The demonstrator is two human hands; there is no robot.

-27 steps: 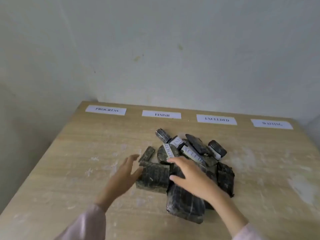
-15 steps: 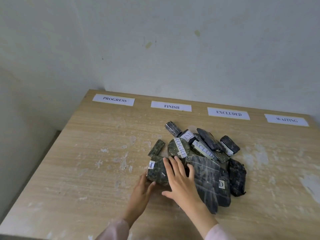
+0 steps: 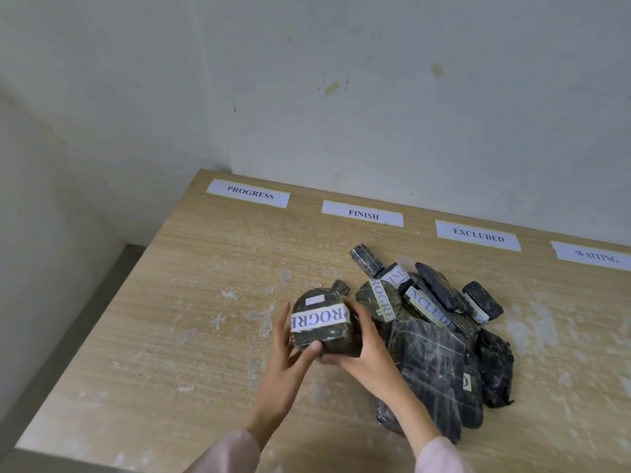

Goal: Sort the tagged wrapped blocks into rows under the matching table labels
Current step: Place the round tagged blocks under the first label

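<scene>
— Where are the person's hands?

— Both reach forward from the near edge, pale pink sleeves at the wrists. The left hand (image 3: 290, 363) is cupped, fingers up along the left side of a wrapped block (image 3: 322, 327), thumb pressed on its near face.

— And the right?

— The right hand (image 3: 367, 353) curls round the block's right side, thumb beneath, forearm angling in from the near right. Together they grip it between them.

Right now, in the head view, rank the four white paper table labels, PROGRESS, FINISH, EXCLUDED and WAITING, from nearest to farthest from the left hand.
1. PROGRESS label, far left; FINISH label, left of centre: too close to call.
2. EXCLUDED label, right of centre.
3. WAITING label, far right.
</scene>
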